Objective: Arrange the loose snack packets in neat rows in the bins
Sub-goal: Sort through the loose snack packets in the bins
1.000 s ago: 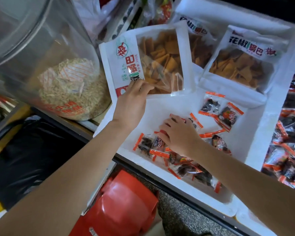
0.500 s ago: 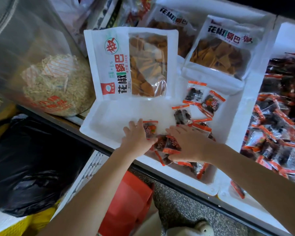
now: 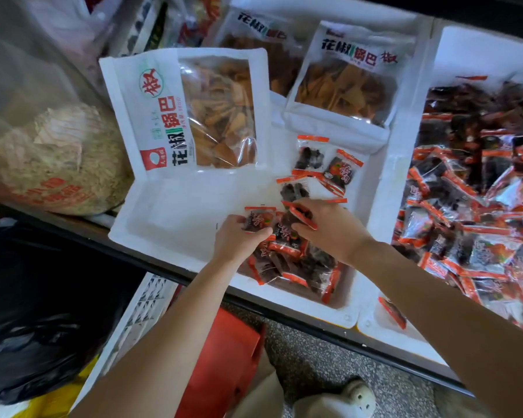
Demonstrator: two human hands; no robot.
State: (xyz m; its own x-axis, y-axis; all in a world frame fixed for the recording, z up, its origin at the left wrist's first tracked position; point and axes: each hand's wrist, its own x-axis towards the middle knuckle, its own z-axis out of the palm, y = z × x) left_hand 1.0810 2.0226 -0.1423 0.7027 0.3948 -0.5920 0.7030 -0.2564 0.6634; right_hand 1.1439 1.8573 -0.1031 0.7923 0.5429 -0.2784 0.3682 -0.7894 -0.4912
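Head view, and not much is done yet tbh. One packet (image 3: pixel 258 219) is pinched in the left hand (image 3: pixel 239 241), a second packet (image 3: pixel 300 213) is gripped by the right hand (image 3: pixel 332 229), each hand curled round its own. A jumbled pile (image 3: pixel 293 268) is left just under both hands in the bin (image 3: pixel 169 218), strays (image 3: pixel 310 155) are scattered beyond the right hand, and no row can be made out.

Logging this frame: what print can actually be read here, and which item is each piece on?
"花椒锅巴", plus a red-circled "椒": sideways crisp bag; its smaller print is too small to read.
"花椒锅巴", then a red "椒": right-hand crisp bag.
"花椒锅巴", dim in shade: rear middle crisp bag.
Red characters on the small red-edged packets: too blurred to read.
Red print on the clear sack: unreadable.
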